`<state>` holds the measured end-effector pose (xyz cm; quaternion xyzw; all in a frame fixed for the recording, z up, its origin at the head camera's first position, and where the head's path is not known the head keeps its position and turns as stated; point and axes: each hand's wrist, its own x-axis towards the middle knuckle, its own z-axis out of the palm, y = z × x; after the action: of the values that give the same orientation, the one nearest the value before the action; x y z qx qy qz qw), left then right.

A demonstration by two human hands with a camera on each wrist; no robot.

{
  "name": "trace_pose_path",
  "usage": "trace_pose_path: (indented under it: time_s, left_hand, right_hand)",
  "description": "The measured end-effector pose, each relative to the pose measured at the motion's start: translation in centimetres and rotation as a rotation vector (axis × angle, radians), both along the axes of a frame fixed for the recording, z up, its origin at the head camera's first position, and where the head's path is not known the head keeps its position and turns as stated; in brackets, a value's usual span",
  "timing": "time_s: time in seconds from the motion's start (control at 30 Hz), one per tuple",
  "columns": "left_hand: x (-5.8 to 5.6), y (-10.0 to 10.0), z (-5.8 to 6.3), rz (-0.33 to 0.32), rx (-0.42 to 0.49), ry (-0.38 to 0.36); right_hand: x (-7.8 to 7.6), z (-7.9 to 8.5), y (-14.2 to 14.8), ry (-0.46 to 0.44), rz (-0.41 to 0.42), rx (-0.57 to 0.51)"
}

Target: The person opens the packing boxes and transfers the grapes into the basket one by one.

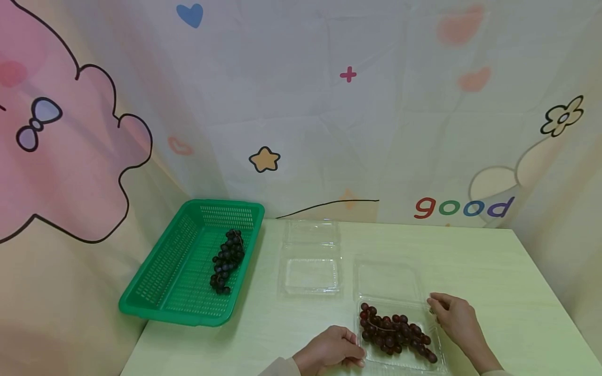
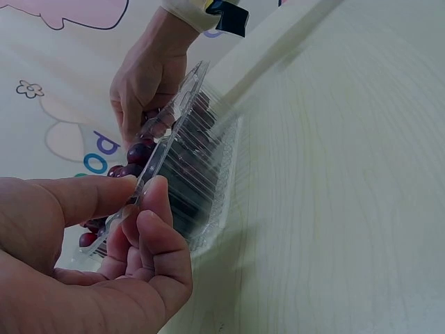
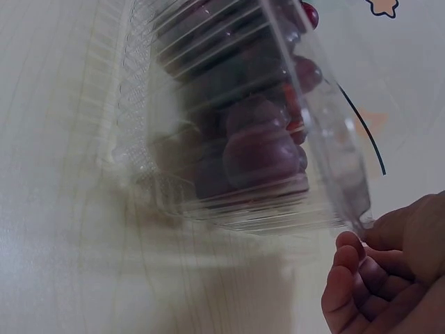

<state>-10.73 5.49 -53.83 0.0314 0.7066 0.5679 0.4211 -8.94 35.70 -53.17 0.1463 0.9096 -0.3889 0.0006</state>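
Note:
A clear plastic clamshell box stands on the table with its lid folded back, and a bunch of dark red grapes lies inside. My left hand pinches the left rim of the box between thumb and fingers, as the left wrist view shows at the rim. At the right side, near the hinge corner, my right hand pinches the rim; in the right wrist view the thumb and fingers meet on its edge. Grapes show through the ribbed wall.
A green plastic basket at the left holds another bunch of dark grapes. Behind the filled box, a second clear clamshell box lies opened out on the pale table. A printed curtain hangs along the table's back edge.

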Motion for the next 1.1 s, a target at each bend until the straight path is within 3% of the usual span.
trace_pose_path:
  time_s: [1.1]
  left_hand:
    - [0.28,0.09,-0.08,0.022,-0.002,0.024]
  right_hand:
    - [0.03,-0.18,-0.11,0.012,-0.028,0.005]
